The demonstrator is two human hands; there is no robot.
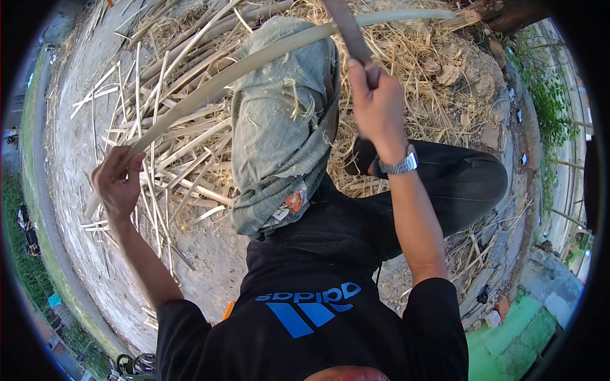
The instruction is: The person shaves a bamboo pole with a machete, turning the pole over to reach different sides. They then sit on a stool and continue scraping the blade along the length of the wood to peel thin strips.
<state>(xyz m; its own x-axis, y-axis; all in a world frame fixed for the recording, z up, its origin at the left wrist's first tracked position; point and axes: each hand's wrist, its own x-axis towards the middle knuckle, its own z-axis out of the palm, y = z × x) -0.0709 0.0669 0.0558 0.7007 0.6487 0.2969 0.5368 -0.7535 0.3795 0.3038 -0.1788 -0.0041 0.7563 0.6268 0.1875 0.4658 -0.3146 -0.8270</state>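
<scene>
My left hand [119, 181] holds the lower left end of a long, pale, curved strip [216, 81]. The strip crosses over a grey-green cloth [276, 120] draped on one leg and reaches the upper right. My right hand [379, 105], with a metal watch on its wrist, grips the handle of a dark, flat blade [347, 28]. The blade points up and touches or overlaps the strip from this view. Thin shavings lie on the cloth. The far end of the strip is near a piece of wood [467, 19].
Split sticks [184, 165] lie scattered on the ground at the left. Curled shavings [413, 57] cover the ground ahead. My bent leg [457, 178] in dark trousers is at the right. Green plants [540, 95] grow at the right edge, above a green surface [515, 336].
</scene>
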